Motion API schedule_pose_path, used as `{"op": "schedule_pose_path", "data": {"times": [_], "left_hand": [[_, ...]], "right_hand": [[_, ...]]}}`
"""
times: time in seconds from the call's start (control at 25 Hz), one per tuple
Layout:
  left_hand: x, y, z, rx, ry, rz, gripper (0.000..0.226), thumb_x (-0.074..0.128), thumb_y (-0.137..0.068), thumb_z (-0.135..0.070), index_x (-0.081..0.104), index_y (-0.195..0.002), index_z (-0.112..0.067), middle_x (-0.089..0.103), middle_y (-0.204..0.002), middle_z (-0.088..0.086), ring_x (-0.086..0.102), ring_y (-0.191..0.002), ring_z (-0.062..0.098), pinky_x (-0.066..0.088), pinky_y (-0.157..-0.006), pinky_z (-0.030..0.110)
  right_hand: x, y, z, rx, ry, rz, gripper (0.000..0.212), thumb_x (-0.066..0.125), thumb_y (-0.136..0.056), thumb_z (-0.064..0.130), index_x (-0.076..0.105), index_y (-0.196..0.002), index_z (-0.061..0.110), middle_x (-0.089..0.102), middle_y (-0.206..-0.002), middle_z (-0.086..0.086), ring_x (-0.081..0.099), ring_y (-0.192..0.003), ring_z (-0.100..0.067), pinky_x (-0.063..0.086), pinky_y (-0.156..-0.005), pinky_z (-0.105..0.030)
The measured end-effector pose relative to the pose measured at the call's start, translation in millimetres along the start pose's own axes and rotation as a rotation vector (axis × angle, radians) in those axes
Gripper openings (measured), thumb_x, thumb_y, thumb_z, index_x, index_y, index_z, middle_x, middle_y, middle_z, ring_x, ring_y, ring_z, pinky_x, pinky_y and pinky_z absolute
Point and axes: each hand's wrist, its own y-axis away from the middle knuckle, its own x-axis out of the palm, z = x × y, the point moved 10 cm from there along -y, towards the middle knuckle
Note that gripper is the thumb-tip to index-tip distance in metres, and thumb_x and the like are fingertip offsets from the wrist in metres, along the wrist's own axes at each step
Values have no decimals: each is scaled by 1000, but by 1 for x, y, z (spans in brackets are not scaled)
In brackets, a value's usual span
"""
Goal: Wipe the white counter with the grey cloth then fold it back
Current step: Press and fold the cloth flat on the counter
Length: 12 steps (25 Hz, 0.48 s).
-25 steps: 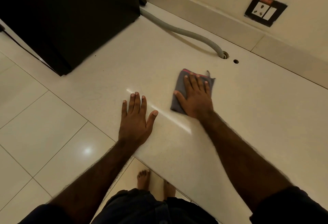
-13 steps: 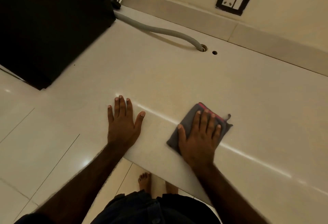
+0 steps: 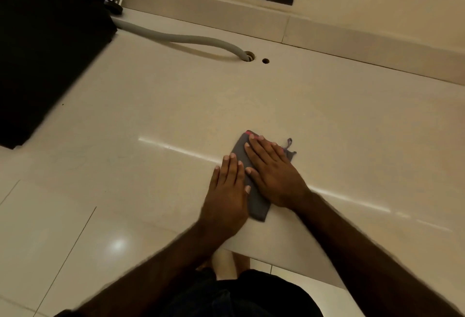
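I note the white polished stone counter (image 3: 251,95) first. The folded grey cloth with a red edge (image 3: 259,206) lies near its front edge. My right hand (image 3: 273,173) presses flat and open on the cloth; my left hand (image 3: 227,191), also open, touches the cloth's left border. Judgement: keep palm pressure even and align the edges before creasing.

both hands lie flat on the table (image 3: 176,105) near its front edge: the right hand (image 3: 273,173) presses the grey cloth (image 3: 259,206), the left hand (image 3: 227,191) touches the cloth's left edge.
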Motion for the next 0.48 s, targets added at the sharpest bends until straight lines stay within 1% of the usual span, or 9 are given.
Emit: {"op": "schedule_pose_path", "data": {"times": [0.08, 0.12, 0.2, 0.28, 0.36, 0.48], "left_hand": [[7, -6, -6, 11, -94, 9, 71, 13, -109, -48, -13, -164, -11, -21, -173, 12, -24, -158, 26, -8, -131, 49], [7, -12, -9, 30, -110, 2, 72, 13, -109, -51, -12, -164, -12, -21, -173, 11, -23, -159, 26, -7, -131, 52], [5, -28, -16, 102, -119, -7, 74, 12, -107, -55, -10, -165, -14, -18, -174, 8, -20, -160, 24, -5, -130, 55], [6, -47, -30, 221, -133, -1, 74, 11, -107, -56, -5, -166, -14, -13, -175, 8, -17, -161, 23, -2, -130, 56], [10, -62, -53, 375, -151, 2, 74, 16, -107, -55, 1, -167, -13, -8, -176, 7, -13, -162, 22, 2, -130, 55], [19, -73, -87, 560, -148, 26, 73, 24, -109, -53, 5, -167, -14, -5, -176, 5, -12, -162, 18, 0, -131, 51]], "right_hand": [[-2, -3, -14, 28, 19, -13, 70, 18, -113, 54, 0, -172, 22, -12, -181, 2, -18, -166, -17, -8, -137, -45], [-4, -3, -23, 56, 30, -28, 71, 19, -112, 55, 0, -172, 22, -10, -181, 2, -16, -167, -19, -5, -137, -48], [-8, 1, -43, 131, 41, -53, 72, 20, -112, 56, 1, -173, 22, -7, -181, 2, -15, -167, -23, -7, -136, -53], [-9, 14, -66, 226, 31, -76, 74, 16, -111, 59, 0, -173, 22, -8, -181, 1, -16, -167, -26, -8, -135, -55], [-9, 35, -89, 339, 4, -111, 77, 13, -108, 61, -2, -173, 21, -11, -181, 1, -16, -167, -26, -8, -134, -56], [-5, 80, -114, 481, 5, -148, 80, 10, -107, 63, -3, -172, 19, -12, -181, -2, -15, -167, -26, -7, -135, -56]]}}
